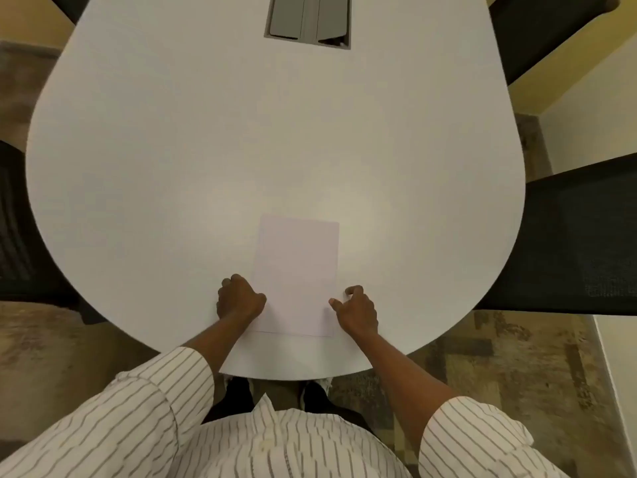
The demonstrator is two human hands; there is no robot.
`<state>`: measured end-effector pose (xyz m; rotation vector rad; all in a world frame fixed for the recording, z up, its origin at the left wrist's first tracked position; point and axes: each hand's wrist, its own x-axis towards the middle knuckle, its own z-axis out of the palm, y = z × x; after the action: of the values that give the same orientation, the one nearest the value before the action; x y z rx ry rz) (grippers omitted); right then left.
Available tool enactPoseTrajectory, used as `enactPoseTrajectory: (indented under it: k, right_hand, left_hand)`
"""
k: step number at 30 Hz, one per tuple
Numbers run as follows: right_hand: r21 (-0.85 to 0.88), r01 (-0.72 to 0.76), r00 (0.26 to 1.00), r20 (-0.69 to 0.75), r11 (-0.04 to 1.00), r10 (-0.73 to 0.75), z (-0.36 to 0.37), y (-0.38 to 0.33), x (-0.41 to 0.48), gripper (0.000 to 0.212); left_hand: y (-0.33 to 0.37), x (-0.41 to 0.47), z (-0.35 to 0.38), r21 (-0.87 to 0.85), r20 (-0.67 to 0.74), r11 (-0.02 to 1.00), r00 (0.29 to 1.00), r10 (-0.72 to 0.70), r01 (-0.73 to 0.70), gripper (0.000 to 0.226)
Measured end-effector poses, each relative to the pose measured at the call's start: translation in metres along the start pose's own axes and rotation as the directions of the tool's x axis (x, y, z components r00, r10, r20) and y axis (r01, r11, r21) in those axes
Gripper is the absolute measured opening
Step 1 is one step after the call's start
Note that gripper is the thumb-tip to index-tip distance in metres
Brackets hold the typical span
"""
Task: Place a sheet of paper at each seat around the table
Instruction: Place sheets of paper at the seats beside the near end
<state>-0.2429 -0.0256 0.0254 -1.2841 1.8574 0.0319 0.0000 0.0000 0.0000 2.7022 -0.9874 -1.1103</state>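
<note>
A white sheet of paper [296,274] lies flat on the white table [206,150], close to the near rounded end where I stand. My left hand [239,298] rests curled at the sheet's lower left edge and covers that edge. My right hand [355,310] sits at the lower right edge, thumb and index finger touching the paper's border. Whether this is one sheet or a thin stack is not clear.
Black mesh chairs stand around the table: one at the left [20,236], one at the right [579,243], another at the far right corner [544,32]. A grey cable hatch [308,20] is set into the table's middle. Patterned carpet [499,357] lies below.
</note>
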Motion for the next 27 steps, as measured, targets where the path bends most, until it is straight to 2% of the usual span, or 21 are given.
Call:
enactPoseTrajectory:
  k: [5,12,16,21,25,27]
  right_hand:
    - [0.11,-0.107,0.994,-0.003,0.988,0.108,0.012,-0.001,0.0,0.05]
    - [0.172,-0.184,0.98,-0.042,0.968,0.194,0.024,-0.005,0.003,0.047]
    - [0.217,-0.195,0.976,-0.051,0.956,0.211,0.026,0.0,0.01,0.042]
    - [0.229,-0.152,0.983,-0.066,0.961,0.172,0.03,0.004,0.012,0.032]
    - [0.217,-0.113,0.987,-0.091,0.97,0.135,0.033,0.009,0.011,0.026]
    - [0.21,-0.09,0.988,-0.108,0.974,0.114,0.031,0.01,0.01,0.023]
  left_hand:
    - [0.002,-0.007,0.004,-0.076,0.017,0.993,0.996,-0.088,0.089,0.066]
    - [-0.007,-0.004,0.012,-0.124,0.002,0.985,0.993,-0.117,0.116,0.064]
    - [-0.007,-0.002,0.011,-0.159,-0.036,0.981,0.992,-0.117,0.11,0.051]
    - [-0.01,-0.007,0.007,-0.254,-0.038,0.964,0.995,-0.095,0.083,0.02]
    - [-0.011,-0.011,0.003,-0.289,-0.04,0.956,0.997,-0.066,0.052,0.009]
    - [-0.009,-0.012,0.001,-0.292,-0.044,0.955,0.997,-0.056,0.041,0.01]
